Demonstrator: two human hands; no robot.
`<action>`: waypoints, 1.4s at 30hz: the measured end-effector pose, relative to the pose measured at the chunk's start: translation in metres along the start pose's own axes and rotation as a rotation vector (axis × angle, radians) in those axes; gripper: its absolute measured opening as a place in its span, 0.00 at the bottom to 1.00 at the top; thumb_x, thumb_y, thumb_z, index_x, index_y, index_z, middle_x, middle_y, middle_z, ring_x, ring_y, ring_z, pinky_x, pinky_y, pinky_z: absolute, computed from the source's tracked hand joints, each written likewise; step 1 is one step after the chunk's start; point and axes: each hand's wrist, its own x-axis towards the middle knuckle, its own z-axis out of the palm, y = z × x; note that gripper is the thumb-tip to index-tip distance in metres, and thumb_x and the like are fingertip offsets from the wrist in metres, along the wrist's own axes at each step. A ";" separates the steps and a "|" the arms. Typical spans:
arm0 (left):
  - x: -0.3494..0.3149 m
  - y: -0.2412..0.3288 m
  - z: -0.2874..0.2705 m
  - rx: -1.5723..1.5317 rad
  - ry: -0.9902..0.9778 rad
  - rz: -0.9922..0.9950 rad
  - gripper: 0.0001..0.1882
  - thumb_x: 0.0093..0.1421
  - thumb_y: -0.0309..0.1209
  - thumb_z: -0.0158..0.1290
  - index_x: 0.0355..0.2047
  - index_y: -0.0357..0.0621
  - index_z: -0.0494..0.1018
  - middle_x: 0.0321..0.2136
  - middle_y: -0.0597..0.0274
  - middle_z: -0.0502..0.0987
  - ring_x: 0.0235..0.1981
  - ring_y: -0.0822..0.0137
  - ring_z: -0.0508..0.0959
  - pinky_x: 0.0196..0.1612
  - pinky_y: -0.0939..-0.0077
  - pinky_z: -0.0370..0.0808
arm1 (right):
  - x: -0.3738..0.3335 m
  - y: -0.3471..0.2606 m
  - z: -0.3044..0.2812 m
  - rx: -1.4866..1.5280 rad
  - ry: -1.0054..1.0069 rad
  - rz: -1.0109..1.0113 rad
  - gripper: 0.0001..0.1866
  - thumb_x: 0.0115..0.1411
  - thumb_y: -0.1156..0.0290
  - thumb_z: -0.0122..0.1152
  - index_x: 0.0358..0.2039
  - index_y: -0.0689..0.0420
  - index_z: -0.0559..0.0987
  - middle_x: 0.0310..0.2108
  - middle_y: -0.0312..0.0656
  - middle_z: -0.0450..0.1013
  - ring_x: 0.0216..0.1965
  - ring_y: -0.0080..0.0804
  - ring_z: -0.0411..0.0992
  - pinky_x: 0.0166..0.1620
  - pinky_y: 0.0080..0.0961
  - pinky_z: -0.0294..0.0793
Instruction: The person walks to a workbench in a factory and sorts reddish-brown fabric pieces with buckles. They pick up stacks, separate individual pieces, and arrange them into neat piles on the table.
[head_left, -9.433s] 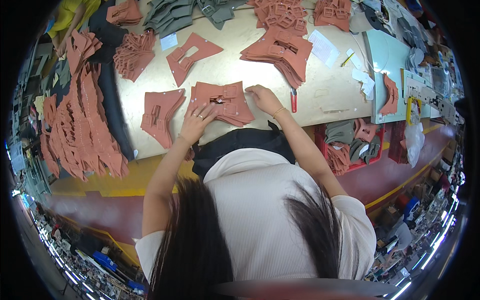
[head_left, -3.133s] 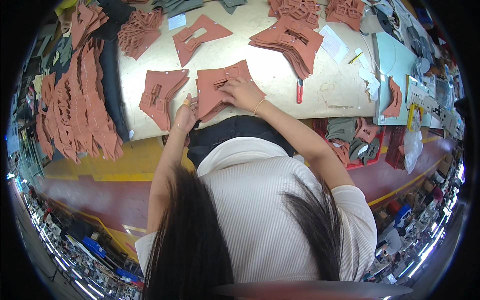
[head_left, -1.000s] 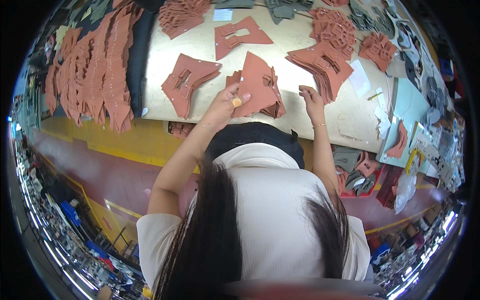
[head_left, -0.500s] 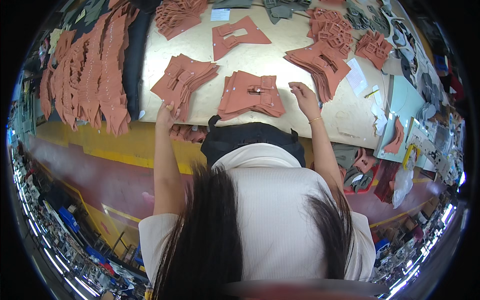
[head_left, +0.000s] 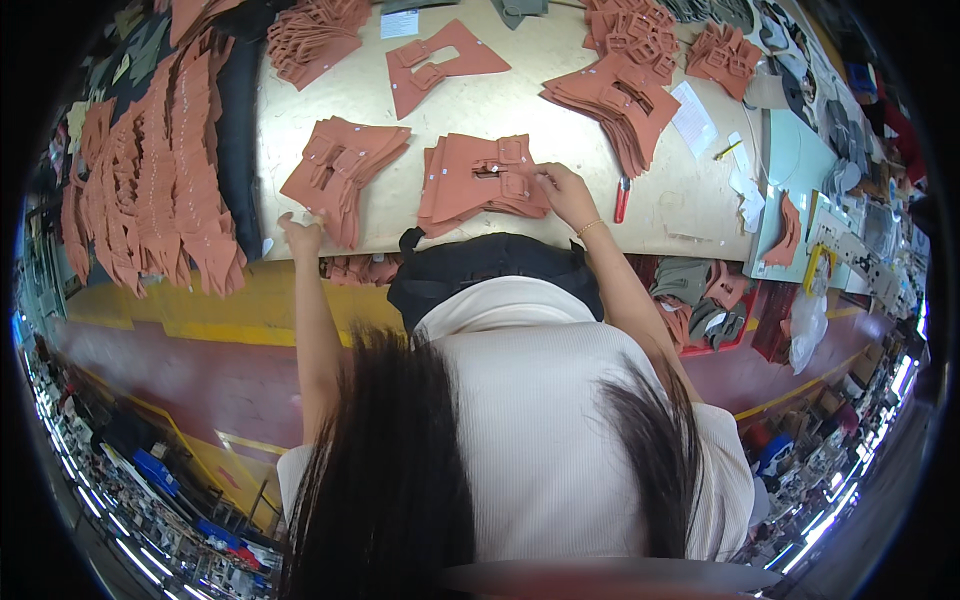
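Note:
In front of me on the table lies a stack of flared brick-red cut pieces [head_left: 448,184], the top one with strap-like tabs and an opening. My right hand [head_left: 567,193] is at this stack's right edge, fingers curled and pinched on the top piece's edge. To the left is a second stack of similar brick-red pieces [head_left: 345,172], fanned unevenly. My left hand [head_left: 302,234] is just below that stack's lower left side, by the table edge, with fingers apart and nothing visible in them.
Farther right lies another brick-red stack [head_left: 615,102], with a red-handled tool [head_left: 622,202] below it. A single brick-red piece [head_left: 440,65] lies at the back. Long overlapping rows of brick-red pieces [head_left: 205,165] cover the left side. A paper sheet [head_left: 693,118] lies right.
My right hand has moved left to the middle stack's edge and closed there. The left hand has come away from the left stack. The red-handled tool has come into sight.

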 end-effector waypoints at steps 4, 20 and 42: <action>-0.022 0.029 -0.003 -0.047 0.213 0.313 0.28 0.54 0.31 0.59 0.51 0.34 0.59 0.43 0.48 0.65 0.33 0.62 0.70 0.39 0.73 0.70 | 0.007 0.005 0.000 0.033 0.094 0.009 0.13 0.62 0.70 0.53 0.45 0.60 0.77 0.38 0.48 0.77 0.39 0.37 0.77 0.44 0.27 0.74; -0.097 0.137 0.088 -0.337 -0.881 -0.030 0.12 0.64 0.29 0.45 0.42 0.36 0.73 0.31 0.63 0.75 0.29 0.74 0.73 0.33 0.81 0.72 | 0.013 0.024 -0.030 0.296 0.178 0.160 0.15 0.65 0.75 0.44 0.50 0.59 0.73 0.40 0.44 0.78 0.40 0.31 0.77 0.45 0.25 0.74; -0.098 0.136 0.081 -0.470 -1.026 -0.170 0.09 0.63 0.28 0.50 0.42 0.40 0.67 0.34 0.62 0.74 0.32 0.71 0.75 0.35 0.75 0.72 | 0.005 0.017 -0.002 0.307 0.109 0.062 0.16 0.59 0.81 0.46 0.45 0.60 0.77 0.36 0.48 0.77 0.39 0.34 0.77 0.45 0.26 0.74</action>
